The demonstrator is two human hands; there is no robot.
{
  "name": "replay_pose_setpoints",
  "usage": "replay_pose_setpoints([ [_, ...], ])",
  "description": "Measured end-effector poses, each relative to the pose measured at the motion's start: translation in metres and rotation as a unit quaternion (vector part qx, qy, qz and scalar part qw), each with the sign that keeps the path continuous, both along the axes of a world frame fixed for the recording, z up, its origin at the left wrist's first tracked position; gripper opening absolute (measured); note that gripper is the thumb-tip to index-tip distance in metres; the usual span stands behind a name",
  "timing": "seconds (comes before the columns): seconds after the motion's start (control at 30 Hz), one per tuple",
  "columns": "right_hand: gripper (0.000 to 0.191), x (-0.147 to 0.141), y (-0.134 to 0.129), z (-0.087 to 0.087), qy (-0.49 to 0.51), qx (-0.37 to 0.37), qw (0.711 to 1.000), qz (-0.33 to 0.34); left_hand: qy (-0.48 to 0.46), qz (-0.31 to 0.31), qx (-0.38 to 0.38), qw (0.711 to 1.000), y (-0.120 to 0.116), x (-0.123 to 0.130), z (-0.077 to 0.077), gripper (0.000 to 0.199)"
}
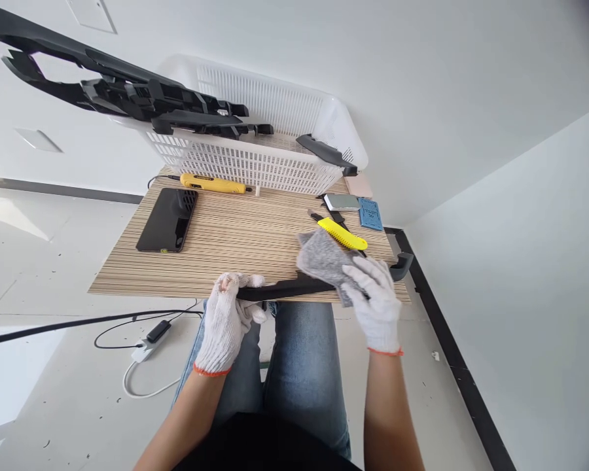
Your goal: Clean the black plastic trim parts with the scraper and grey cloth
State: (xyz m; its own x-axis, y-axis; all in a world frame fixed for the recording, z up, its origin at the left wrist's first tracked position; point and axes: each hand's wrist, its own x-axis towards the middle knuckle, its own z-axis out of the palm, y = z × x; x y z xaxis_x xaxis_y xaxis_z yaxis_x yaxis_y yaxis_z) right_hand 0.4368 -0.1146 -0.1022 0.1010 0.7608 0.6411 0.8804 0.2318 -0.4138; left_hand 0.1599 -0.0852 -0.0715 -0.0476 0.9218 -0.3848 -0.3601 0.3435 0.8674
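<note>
A long black plastic trim piece (294, 286) lies across the front edge of the table, its hooked end sticking out past my right hand. My left hand (228, 320), in a white knitted glove with an orange cuff, grips the left end of the piece between thumb and fingers. On the right, my gloved right hand (374, 297) holds a grey cloth (322, 256) against the piece, fingers bent over the cloth's edge. Part of the trim is hidden beneath the cloth. Just behind the cloth lies a yellow-handled cutter (342, 233).
A white plastic basket (255, 163) at the back holds several black plastic parts (142, 98), some jutting out left. On the table (245, 229) are a yellow pen-shaped power tool (213, 184), a black phone (168, 220), a grey-topped block (342, 202) and a blue pad (370, 214). Cables cross the floor.
</note>
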Motion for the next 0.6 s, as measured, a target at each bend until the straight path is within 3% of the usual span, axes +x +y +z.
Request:
replay_pose_setpoints([
  [0.1, 0.025, 0.026, -0.008, -0.003, 0.033, -0.017, 0.998, -0.041, 0.005, -0.004, -0.007, 1.000, 0.000, 0.000, 0.001, 0.043],
  [0.23, 0.024, 0.014, -0.007, -0.004, 0.051, -0.019, 0.996, -0.066, 0.010, -0.010, -0.009, 1.000, 0.000, 0.000, 0.001, 0.042],
  [0.3, 0.021, -0.008, -0.001, -0.002, 0.045, -0.007, 0.998, -0.051, 0.011, -0.012, -0.008, 1.000, -0.001, -0.001, 0.001, 0.043],
  [0.5, 0.018, -0.100, 0.019, 0.016, 0.002, 0.010, 0.996, 0.094, 0.008, -0.016, -0.006, 1.000, 0.000, 0.000, 0.000, 0.050],
  [0.6, 0.016, -0.142, 0.020, 0.027, 0.024, -0.005, 0.994, 0.103, -0.016, 0.016, -0.003, 1.000, 0.000, 0.003, 0.004, 0.046],
])
